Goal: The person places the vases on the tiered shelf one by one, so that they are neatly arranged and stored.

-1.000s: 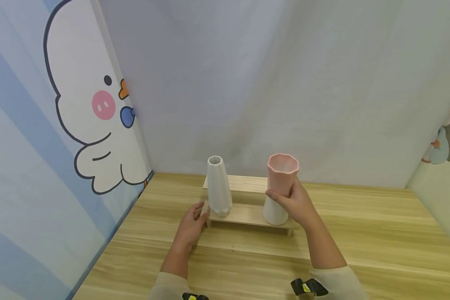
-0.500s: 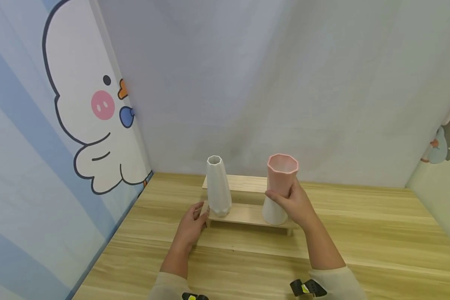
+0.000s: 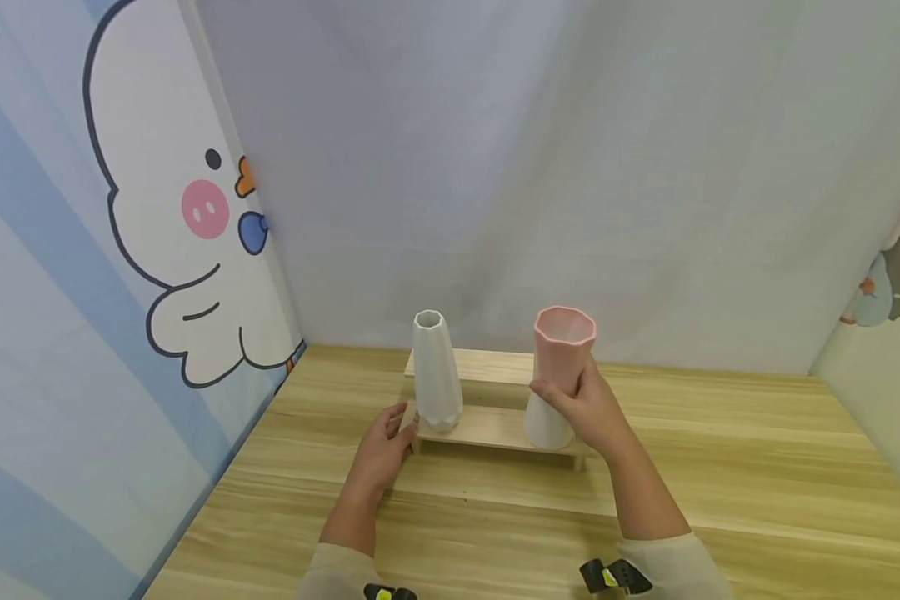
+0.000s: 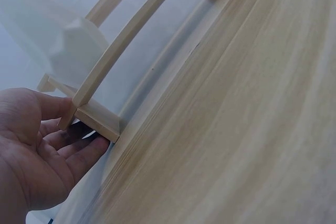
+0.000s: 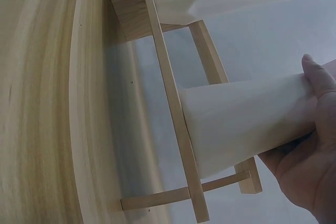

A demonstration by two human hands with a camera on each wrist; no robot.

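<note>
A two-tier wooden shelf (image 3: 487, 427) stands on the table. On the left of its lower tier is a slim white vase (image 3: 438, 375) with a faceted body, upright. A vase with a pink top and a white bottom (image 3: 549, 421) stands upright at the tier's right side, its base resting on the board. My right hand (image 3: 598, 410) grips this vase around the middle, thumb across the front. At the shelf's left end, my left hand (image 3: 382, 446) holds the side panel (image 4: 97, 119) between thumb and fingers. The right wrist view shows the vase base against the board.
The shelf's upper tier (image 3: 491, 367) lies behind the vases, partly hidden by them. Wood-grain table (image 3: 720, 467) surface extends on both sides and in front. A pale grey curtain (image 3: 540, 183) hangs behind, and a wall with a cartoon duck (image 3: 172, 250) borders the left.
</note>
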